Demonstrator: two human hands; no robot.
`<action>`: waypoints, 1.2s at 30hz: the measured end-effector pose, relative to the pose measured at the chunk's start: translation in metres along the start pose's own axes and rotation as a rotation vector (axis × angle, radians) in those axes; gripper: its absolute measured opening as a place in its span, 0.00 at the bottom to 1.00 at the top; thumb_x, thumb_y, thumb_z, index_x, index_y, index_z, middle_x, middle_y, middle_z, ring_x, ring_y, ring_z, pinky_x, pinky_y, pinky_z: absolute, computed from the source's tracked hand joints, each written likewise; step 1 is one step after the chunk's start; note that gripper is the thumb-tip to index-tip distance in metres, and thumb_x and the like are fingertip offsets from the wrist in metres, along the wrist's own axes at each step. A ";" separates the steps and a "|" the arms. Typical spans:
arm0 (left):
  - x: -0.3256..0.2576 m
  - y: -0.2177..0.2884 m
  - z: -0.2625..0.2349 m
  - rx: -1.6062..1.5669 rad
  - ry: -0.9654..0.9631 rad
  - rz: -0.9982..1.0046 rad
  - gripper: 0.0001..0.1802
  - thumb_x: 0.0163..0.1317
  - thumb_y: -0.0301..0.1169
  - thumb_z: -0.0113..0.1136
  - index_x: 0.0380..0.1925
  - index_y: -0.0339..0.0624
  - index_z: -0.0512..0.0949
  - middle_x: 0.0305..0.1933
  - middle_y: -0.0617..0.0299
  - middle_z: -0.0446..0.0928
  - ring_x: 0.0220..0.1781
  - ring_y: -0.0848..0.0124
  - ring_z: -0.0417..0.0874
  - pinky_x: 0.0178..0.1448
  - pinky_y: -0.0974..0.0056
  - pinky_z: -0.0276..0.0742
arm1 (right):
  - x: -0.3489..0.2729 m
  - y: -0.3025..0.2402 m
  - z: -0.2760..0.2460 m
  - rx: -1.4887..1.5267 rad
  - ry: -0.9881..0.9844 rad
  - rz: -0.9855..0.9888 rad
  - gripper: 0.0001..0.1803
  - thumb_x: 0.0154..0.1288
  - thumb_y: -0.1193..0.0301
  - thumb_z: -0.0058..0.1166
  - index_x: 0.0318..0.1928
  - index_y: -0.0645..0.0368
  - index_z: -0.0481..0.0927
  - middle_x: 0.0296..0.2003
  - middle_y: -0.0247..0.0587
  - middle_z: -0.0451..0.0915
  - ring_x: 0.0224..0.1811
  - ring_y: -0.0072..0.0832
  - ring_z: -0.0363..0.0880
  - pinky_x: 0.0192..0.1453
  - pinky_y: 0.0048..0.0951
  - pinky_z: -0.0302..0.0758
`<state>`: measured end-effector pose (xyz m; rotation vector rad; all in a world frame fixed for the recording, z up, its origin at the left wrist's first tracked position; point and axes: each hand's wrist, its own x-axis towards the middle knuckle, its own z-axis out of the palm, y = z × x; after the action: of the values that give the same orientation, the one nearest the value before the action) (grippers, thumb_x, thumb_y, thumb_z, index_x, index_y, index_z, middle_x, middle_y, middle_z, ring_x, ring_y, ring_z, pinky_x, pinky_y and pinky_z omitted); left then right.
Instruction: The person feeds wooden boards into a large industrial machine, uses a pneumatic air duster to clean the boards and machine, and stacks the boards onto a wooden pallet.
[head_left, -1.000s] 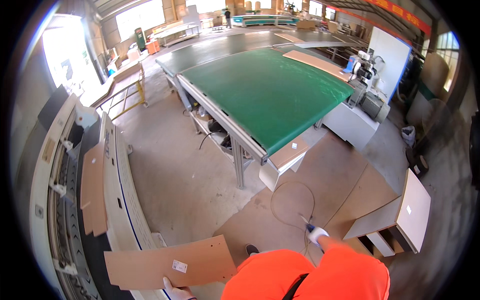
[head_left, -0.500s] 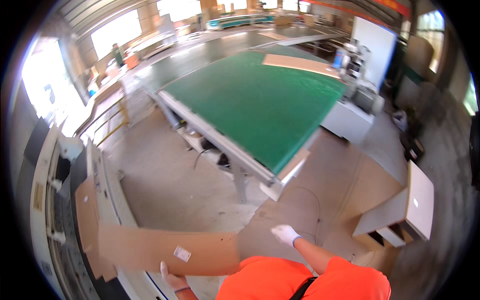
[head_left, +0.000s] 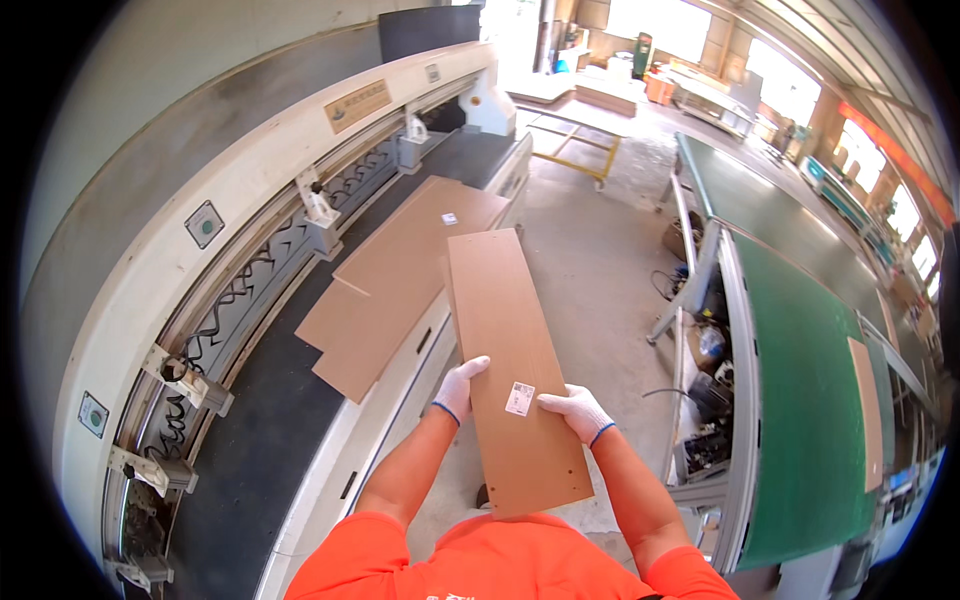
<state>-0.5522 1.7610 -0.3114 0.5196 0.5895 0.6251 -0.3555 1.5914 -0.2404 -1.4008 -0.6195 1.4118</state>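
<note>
A long brown wooden panel with small holes near its ends and a white label lies between my two gloved hands, its near end close to my body. My left hand is closed on the panel's left edge, thumb on top. On the opposite edge, my right hand grips it with the thumb beside the label. Both fingers' undersides are hidden below the panel. Left of it, several brown boards lie overlapping on the dark bed of a long white machine, one bearing a small label.
The machine's dark bed runs along my left under a white beam with clamps and coiled hoses. At right stands a green conveyor table carrying a wooden strip. A yellow-framed cart holds boards ahead.
My view has swung left from the green table to the machine. My right hand, empty before, now grips the panel, which has turned from crosswise to pointing away from me.
</note>
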 end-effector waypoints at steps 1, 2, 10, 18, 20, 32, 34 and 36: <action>0.011 0.017 -0.012 0.014 0.025 -0.022 0.27 0.69 0.36 0.63 0.62 0.29 0.75 0.60 0.50 0.82 0.60 0.57 0.84 0.64 0.54 0.81 | 0.021 -0.003 0.011 -0.001 -0.007 0.009 0.23 0.69 0.69 0.67 0.58 0.71 0.81 0.49 0.46 0.87 0.46 0.30 0.87 0.51 0.33 0.84; 0.025 0.029 -0.028 0.047 0.047 -0.010 0.27 0.72 0.38 0.60 0.63 0.30 0.75 0.63 0.48 0.80 0.63 0.57 0.82 0.69 0.53 0.77 | 0.042 -0.003 0.020 -0.002 -0.011 0.018 0.22 0.69 0.69 0.67 0.57 0.71 0.81 0.49 0.46 0.87 0.46 0.30 0.87 0.52 0.33 0.84; 0.132 0.141 -0.097 0.498 0.396 0.243 0.28 0.69 0.37 0.67 0.60 0.25 0.77 0.53 0.47 0.85 0.52 0.57 0.88 0.56 0.57 0.84 | 0.218 0.005 0.083 0.024 -0.001 -0.049 0.22 0.67 0.66 0.68 0.53 0.70 0.83 0.45 0.43 0.88 0.43 0.27 0.87 0.48 0.31 0.84; 0.223 0.271 -0.155 1.412 0.749 0.286 0.39 0.60 0.50 0.71 0.61 0.28 0.79 0.59 0.38 0.82 0.60 0.49 0.84 0.65 0.53 0.80 | 0.372 -0.003 0.153 -0.279 -0.035 -0.276 0.23 0.70 0.56 0.64 0.46 0.69 0.84 0.40 0.49 0.87 0.41 0.34 0.87 0.47 0.33 0.82; 0.241 0.281 -0.144 1.772 0.842 0.178 0.47 0.56 0.59 0.70 0.66 0.33 0.77 0.73 0.34 0.70 0.75 0.44 0.70 0.77 0.49 0.68 | 0.412 -0.016 0.132 -0.187 -0.125 0.196 0.24 0.69 0.53 0.65 0.42 0.67 0.84 0.36 0.46 0.85 0.40 0.35 0.85 0.48 0.36 0.82; 0.332 0.407 -0.216 1.501 0.858 -0.037 0.61 0.48 0.69 0.74 0.67 0.26 0.71 0.65 0.36 0.77 0.69 0.48 0.79 0.71 0.52 0.73 | 0.551 -0.066 0.127 0.479 -0.050 0.298 0.39 0.58 0.63 0.77 0.66 0.63 0.75 0.59 0.42 0.82 0.62 0.38 0.80 0.65 0.42 0.76; 0.346 0.406 -0.225 1.244 0.838 0.113 0.49 0.50 0.60 0.78 0.55 0.24 0.79 0.52 0.38 0.86 0.57 0.52 0.88 0.61 0.56 0.81 | 0.568 -0.071 0.126 0.458 0.013 0.286 0.35 0.58 0.66 0.75 0.65 0.63 0.77 0.58 0.42 0.83 0.60 0.37 0.81 0.64 0.41 0.78; 0.352 0.399 -0.241 1.432 0.930 0.146 0.47 0.50 0.59 0.78 0.54 0.24 0.80 0.51 0.38 0.86 0.56 0.52 0.88 0.60 0.55 0.81 | 0.576 -0.080 0.127 0.441 0.033 0.282 0.33 0.59 0.67 0.74 0.63 0.63 0.78 0.57 0.41 0.83 0.58 0.37 0.82 0.63 0.40 0.78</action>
<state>-0.6285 2.3372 -0.3642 1.6390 1.9230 0.4724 -0.3453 2.1687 -0.3868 -1.1799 -0.0742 1.6233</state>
